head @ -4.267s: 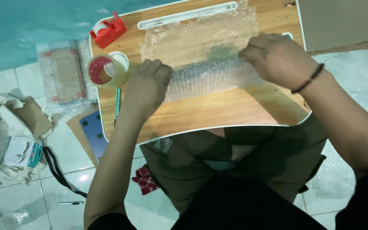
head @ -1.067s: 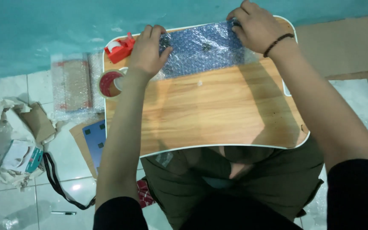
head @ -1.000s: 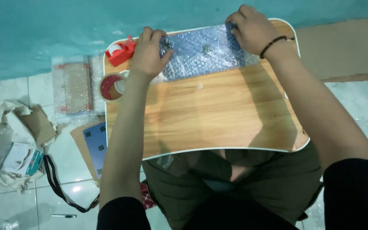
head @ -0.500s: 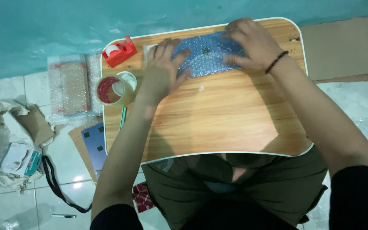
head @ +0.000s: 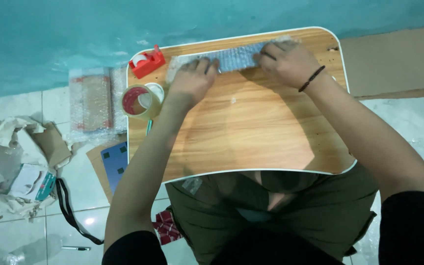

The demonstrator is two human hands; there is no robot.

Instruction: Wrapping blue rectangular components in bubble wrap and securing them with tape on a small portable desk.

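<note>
Tape dispenser (head: 146, 62), red, is sitting at ten o'clock of the bubble wrap roll (head: 236, 55); left hand (head: 191, 81) and right hand (head: 287, 63) are pressing closed fingers on this narrow bluish roll.

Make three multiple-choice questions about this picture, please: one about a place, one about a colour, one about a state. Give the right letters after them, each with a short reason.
1. Where is the tape roll?
A. at the left edge of the wooden table
B. on the floor tiles
C. on the person's lap

2. What colour is the small tape dispenser?
A. blue
B. red
C. yellow

3. What state is the bubble wrap in?
A. spread flat over the whole table
B. gathered into a narrow roll under both hands
C. hanging from one hand

Answers: 1 A, it sits on the table's left edge below the dispenser. 2 B, its body is plainly red. 3 B, the left hand and right hand press on a narrow strip at the far edge.
</note>
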